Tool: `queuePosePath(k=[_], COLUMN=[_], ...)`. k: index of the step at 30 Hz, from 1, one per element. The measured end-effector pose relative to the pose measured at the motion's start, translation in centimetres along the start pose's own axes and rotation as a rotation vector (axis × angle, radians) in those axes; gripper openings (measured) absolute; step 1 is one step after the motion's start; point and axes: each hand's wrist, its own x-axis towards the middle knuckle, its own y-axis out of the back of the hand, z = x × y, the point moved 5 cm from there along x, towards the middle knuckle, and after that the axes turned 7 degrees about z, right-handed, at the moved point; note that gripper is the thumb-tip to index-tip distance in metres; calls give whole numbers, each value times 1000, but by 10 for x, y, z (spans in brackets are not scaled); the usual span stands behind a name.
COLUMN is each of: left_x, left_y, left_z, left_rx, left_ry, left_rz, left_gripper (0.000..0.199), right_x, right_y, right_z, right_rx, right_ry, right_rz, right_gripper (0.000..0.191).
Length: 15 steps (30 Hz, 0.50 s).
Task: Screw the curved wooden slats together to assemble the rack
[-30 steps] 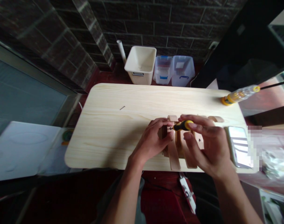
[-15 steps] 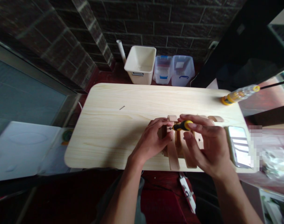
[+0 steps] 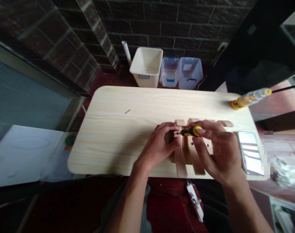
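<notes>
A wooden piece made of several slats point(image 3: 180, 161) lies near the front edge of the table, right of the middle. My right hand point(image 3: 216, 145) grips a black and yellow screwdriver point(image 3: 190, 131), whose tip points left at a dark screw point(image 3: 178, 133) in the leftmost slat. Beside that tip, my left hand point(image 3: 160, 142) pinches the upper left end of the wooden piece, thumb and fingers on either side of the screw. Dark screw heads or holes show in the other slats. My right hand hides part of the wood.
A small dark rod point(image 3: 127, 111) lies left on the table point(image 3: 101, 136). At the right are a phone point(image 3: 251, 153) and a clear-and-yellow bottle-shaped holder point(image 3: 250, 98). Beyond the far edge stand a cream bin point(image 3: 147, 66) and clear boxes point(image 3: 190, 73).
My right hand's fingers have shifted slightly around the screwdriver handle. The view has moved a little; my left hand stays on the wood.
</notes>
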Motion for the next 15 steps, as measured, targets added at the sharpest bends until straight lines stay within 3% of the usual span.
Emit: queuePosePath(k=[15], left_x=[0], left_y=[1], left_z=[-4], left_rx=[7], left_ry=[39], left_rz=[-20], left_gripper=[31], right_x=[-1], right_y=[-1], right_z=[2], right_rx=[2], right_ry=[-8], right_rz=[2], right_gripper=[53])
